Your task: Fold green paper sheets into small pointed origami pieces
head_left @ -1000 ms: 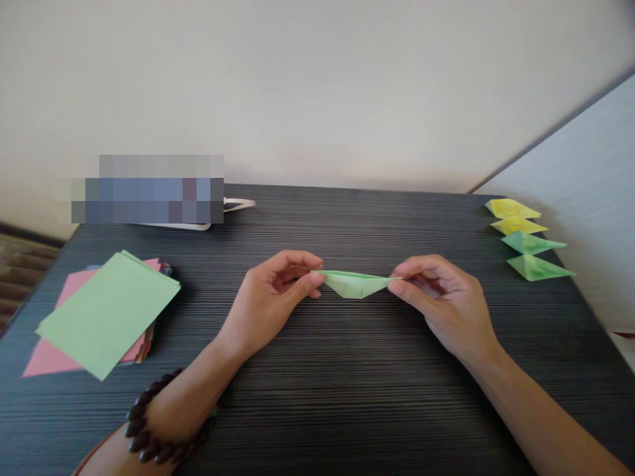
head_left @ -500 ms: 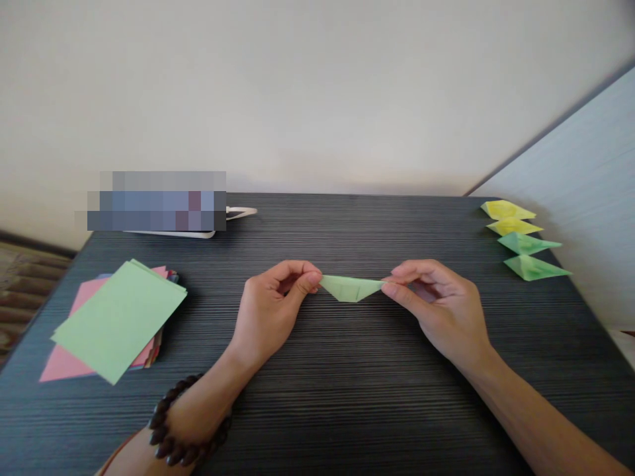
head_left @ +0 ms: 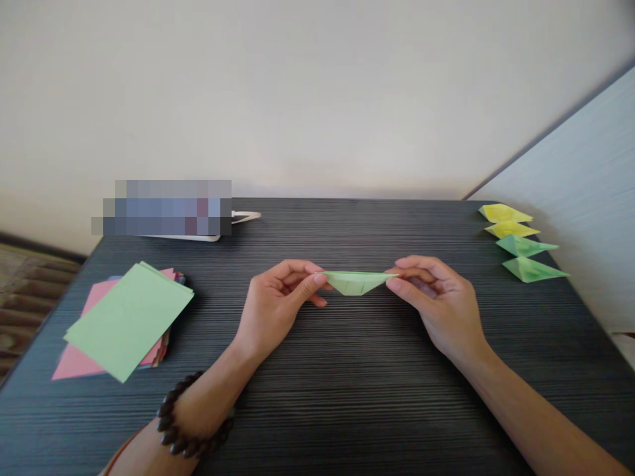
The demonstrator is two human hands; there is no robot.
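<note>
Between my two hands a small light-green folded paper boat (head_left: 354, 283) is held by its pointed ends. Its top edge runs roughly level, and creases mark its side. My left hand (head_left: 282, 297), with a dark bead bracelet on the wrist, pinches the left tip between thumb and fingers. At the right tip, my right hand (head_left: 436, 297) has the same kind of pinch, with thumb below and fingers above. The fingertips cover both ends of the boat.
On the left lies a stack of coloured paper (head_left: 131, 317), green on top of pink. A blurred-out object (head_left: 169, 211) stands at the back left with a white cord (head_left: 248, 216). Several yellow and green folded boats (head_left: 536, 270) line the right edge of the dark table (head_left: 357, 396).
The boat has turned slightly in my fingers, and a thin strip of its top now shows. More of my left fingers appears below the tip. The whole view has shifted slightly.
</note>
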